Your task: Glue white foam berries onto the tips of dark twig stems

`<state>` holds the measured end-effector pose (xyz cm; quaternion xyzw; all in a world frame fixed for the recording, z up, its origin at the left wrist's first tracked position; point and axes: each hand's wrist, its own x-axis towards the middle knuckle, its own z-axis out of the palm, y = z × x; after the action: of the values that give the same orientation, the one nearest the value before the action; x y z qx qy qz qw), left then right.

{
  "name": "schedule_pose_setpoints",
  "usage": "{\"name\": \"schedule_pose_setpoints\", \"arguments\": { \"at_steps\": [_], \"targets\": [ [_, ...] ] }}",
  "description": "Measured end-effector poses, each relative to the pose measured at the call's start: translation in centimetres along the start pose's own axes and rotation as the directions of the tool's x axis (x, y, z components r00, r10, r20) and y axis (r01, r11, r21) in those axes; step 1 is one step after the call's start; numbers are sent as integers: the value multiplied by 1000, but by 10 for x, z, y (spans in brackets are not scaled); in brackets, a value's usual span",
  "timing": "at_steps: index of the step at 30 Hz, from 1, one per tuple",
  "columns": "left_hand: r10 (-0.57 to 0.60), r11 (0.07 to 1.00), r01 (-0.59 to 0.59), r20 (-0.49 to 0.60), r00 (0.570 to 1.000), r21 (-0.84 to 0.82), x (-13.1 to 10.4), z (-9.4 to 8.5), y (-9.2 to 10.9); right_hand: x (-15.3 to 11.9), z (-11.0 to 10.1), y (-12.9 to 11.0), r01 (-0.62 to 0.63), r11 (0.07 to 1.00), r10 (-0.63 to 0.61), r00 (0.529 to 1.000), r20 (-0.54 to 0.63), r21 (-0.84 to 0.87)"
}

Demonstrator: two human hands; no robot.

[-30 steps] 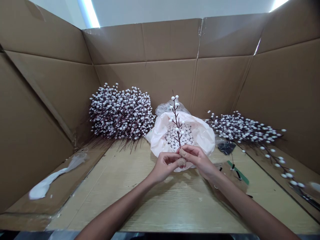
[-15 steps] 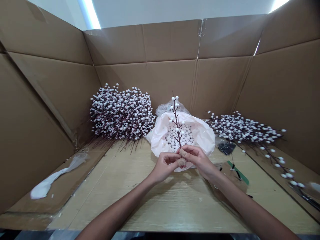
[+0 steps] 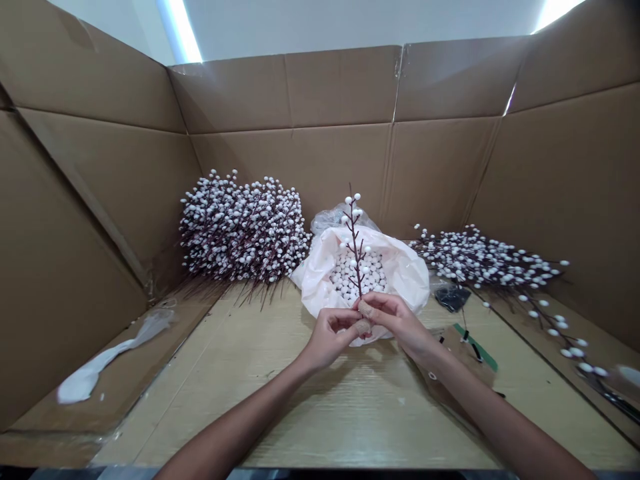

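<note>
An artificial berry branch, dark brown with several white berries on its twigs, stands nearly upright in front of me. My left hand is closed, its thumb and fingers pinching the bottom of the stem. Just above and to the right, my right hand pinches the same stem. Both thumbs have tan coverings on their tips. The stem's lowest end is hidden by the fingers. Right behind the hands lies an open white plastic bag full of loose white berries.
A big pile of berry branches is at the back left, a smaller pile at the back right. A cardboard piece with a green strip lies by my right forearm. White plastic lies at left. Cardboard walls enclose the table.
The branch has turned slightly between my fingers, so its berries sit differently and its tip is a little farther right. Both hands keep their pinch in nearly the same place.
</note>
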<state>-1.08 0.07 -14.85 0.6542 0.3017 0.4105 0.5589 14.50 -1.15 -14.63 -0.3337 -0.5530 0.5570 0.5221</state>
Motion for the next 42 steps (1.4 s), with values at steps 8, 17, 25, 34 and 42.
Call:
{"name": "schedule_pose_setpoints", "arguments": {
  "at_steps": [8, 17, 25, 34, 42],
  "targets": [
    [20, 999, -19, -19, 1000, 30, 1, -1, -6, 2, -5, 3, 59, 985, -68, 996, -54, -160],
    [32, 986, -30, -11, 999, 166, -3, 8, -20, -51, -47, -31, -19, 853, -114, 968, -222, -522],
    [90, 965, -59, -110, 990, 256, -1, 13, -36, -129, -117, -53, -223, 700, -178, 866, -467, -679],
    [160, 937, -120, -97, 982, 328, 0, 12, -42, -159, -129, -9, -329, 587, 67, 930, -361, -739],
    [163, 921, -116, -98, 982, 371, 1, 11, -46, -155, -136, -1, -361, 658, 121, 917, -381, -660]
  ]
}}
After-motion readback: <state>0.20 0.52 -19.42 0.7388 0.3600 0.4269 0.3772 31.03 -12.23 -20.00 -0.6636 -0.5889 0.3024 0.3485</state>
